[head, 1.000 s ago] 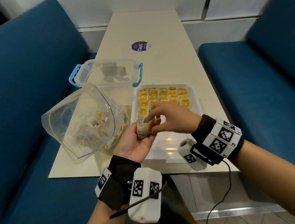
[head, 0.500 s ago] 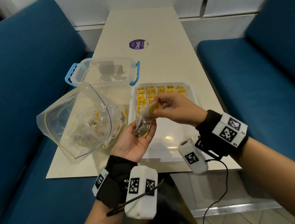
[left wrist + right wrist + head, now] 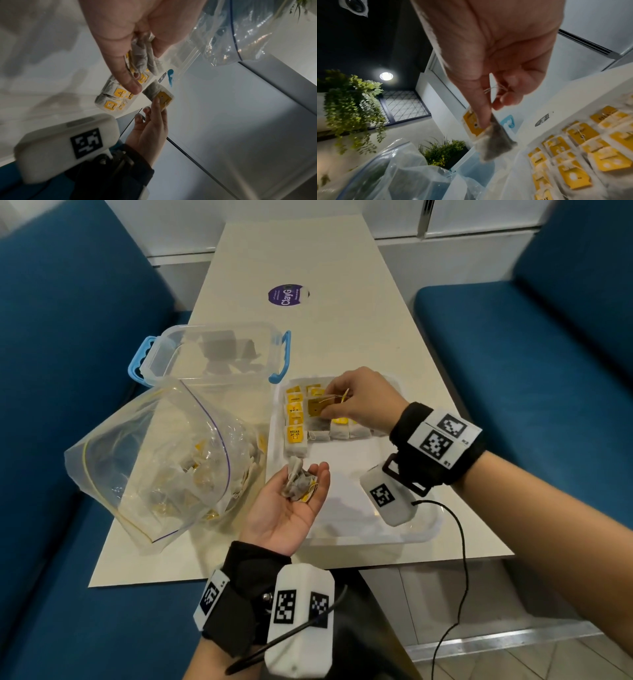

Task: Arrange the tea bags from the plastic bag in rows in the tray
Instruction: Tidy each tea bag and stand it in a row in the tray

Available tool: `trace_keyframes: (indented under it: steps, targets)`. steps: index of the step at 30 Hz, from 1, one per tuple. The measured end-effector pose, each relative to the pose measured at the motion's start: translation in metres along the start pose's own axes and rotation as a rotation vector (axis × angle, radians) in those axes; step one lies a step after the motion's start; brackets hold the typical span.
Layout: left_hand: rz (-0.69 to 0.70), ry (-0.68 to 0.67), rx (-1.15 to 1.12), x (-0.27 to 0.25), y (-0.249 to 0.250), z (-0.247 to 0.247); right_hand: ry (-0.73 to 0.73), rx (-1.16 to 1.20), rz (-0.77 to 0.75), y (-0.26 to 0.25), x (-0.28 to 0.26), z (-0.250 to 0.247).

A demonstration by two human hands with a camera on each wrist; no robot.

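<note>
My right hand (image 3: pixel 359 402) pinches one tea bag (image 3: pixel 315 409) with a yellow tag between thumb and fingertips. It hangs just above the rows of tea bags (image 3: pixel 295 419) at the far end of the white tray (image 3: pixel 342 474). In the right wrist view the bag (image 3: pixel 494 147) dangles clear of the rows (image 3: pixel 573 155). My left hand (image 3: pixel 287 515) lies palm up at the tray's left edge. A small bunch of tea bags (image 3: pixel 297 484) sits between its thumb and fingers (image 3: pixel 133 86). The plastic bag (image 3: pixel 161 463), holding several more tea bags, lies left of the tray.
A clear lidless box with blue handles (image 3: pixel 212 354) stands behind the plastic bag, touching the tray's far left corner. A purple round sticker (image 3: pixel 287 295) is farther up the table. Blue benches flank the table. The tray's near half is bare.
My right hand lifted one tea bag out of my left hand and carried it forward over the rows. My left hand stayed by the tray's left edge with the remaining bags.
</note>
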State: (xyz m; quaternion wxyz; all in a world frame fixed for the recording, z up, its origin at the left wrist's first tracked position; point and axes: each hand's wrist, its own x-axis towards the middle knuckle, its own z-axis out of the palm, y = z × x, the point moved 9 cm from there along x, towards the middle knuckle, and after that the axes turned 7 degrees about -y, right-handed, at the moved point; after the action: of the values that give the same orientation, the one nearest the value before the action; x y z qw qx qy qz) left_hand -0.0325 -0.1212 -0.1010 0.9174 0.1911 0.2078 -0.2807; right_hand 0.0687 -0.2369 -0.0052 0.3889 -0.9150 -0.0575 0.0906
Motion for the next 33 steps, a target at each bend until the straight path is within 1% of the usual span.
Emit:
trace_keyframes:
  steps: [3, 6, 8, 9, 11, 12, 15, 17, 19, 22, 25, 29, 33]
  targets:
    - [0.008, 0.000, 0.013, -0.001, -0.001, -0.001, -0.004, -0.033, 0.056, 0.009, 0.004, 0.000]
    - [0.001, -0.010, 0.014, -0.001, -0.002, -0.001, -0.027, 0.042, 0.081, 0.016, 0.005, 0.001]
    - [-0.003, -0.016, 0.010, 0.000, -0.002, -0.003, -0.005, -0.012, 0.079, 0.017, 0.005, -0.003]
    - [-0.006, -0.017, 0.009, 0.000, -0.003, -0.003, -0.022, -0.022, 0.077, 0.018, 0.005, -0.002]
    - [-0.009, -0.014, 0.011, 0.000, -0.004, -0.003, -0.094, 0.048, 0.074, 0.018, 0.005, 0.004]
    - [-0.009, -0.011, 0.012, 0.000, -0.004, -0.003, -0.097, 0.084, 0.071, 0.019, 0.005, 0.004]
    - [-0.004, -0.007, 0.015, 0.000, -0.005, -0.001, -0.015, 0.065, 0.050, 0.023, 0.009, -0.003]
    - [0.003, -0.007, 0.017, 0.000, -0.005, -0.001, -0.025, 0.073, 0.033, 0.022, 0.011, 0.002]
    - [0.002, -0.005, 0.022, 0.000, -0.005, -0.001, -0.043, 0.139, 0.040, 0.026, 0.013, 0.006]
    - [0.002, -0.001, 0.021, 0.000, -0.005, -0.001, -0.070, 0.330, 0.089, 0.035, 0.014, 0.015]
    - [0.007, 0.009, 0.030, 0.001, -0.005, -0.003, -0.043, 0.480, 0.152, 0.043, 0.015, 0.023]
    - [0.008, 0.020, 0.036, 0.001, -0.006, -0.003, 0.017, 0.558, 0.229, 0.055, 0.016, 0.030]
    - [0.008, 0.026, 0.047, 0.001, -0.006, -0.004, 0.001, 0.582, 0.269, 0.058, 0.018, 0.043]
